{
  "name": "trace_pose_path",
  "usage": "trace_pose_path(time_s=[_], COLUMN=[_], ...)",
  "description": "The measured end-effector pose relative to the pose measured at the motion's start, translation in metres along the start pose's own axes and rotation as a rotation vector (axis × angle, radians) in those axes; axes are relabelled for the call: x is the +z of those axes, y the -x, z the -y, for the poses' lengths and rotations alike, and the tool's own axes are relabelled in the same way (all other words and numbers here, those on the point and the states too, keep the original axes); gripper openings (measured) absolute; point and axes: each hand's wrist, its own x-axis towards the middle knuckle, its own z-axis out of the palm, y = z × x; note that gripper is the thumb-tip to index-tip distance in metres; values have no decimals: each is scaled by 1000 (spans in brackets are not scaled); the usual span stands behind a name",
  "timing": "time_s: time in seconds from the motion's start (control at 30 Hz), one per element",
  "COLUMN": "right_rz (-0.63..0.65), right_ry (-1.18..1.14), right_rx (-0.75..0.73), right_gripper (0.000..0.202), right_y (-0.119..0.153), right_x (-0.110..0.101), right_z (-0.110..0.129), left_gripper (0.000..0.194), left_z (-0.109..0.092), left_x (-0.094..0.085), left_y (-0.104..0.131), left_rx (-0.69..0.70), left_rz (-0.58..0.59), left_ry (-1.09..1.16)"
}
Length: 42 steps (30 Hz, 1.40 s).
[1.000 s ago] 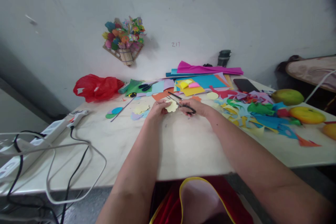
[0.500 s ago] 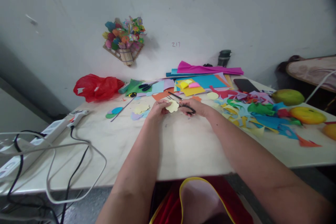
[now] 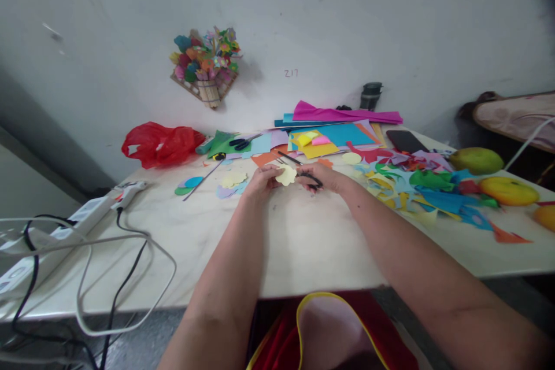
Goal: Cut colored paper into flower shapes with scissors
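My left hand (image 3: 262, 181) pinches a pale yellow paper flower (image 3: 287, 175) with a scalloped edge. Close on its right, my right hand (image 3: 323, 177) is wrapped round the black handles of a pair of scissors (image 3: 313, 180). The blades point up and left, just behind the flower; whether they touch the paper I cannot tell. Left of my left hand lie more cut flowers, pale yellow ones (image 3: 234, 179) and a lilac one (image 3: 224, 191). Further left are a blue paper circle (image 3: 193, 182) and a green one (image 3: 182, 190), beside a thin dark stick (image 3: 203, 180).
Paper scraps (image 3: 407, 185) spread over the right side, near several mangoes (image 3: 476, 160) and a phone (image 3: 405, 141). Coloured sheets (image 3: 342, 134) and a second pair of scissors (image 3: 243, 142) lie behind. A red plastic bag (image 3: 160, 144) and a power strip with cables (image 3: 82, 217) are left.
Almost nothing differs. The pale yellow flower has turned very slightly in my left hand; both hands stay in place.
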Motion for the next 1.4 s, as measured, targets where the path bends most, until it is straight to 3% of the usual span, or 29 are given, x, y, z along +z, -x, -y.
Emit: trace_pose_path(time_s=[1.4], right_rz=[6], right_ry=[30], right_rx=[-20], right_gripper=[16], right_y=[-2], right_x=[1], right_z=[-3], left_gripper=[27], left_z=[0], left_x=[2], left_y=[1], left_rx=[14], left_rz=[-62], left_ry=[24])
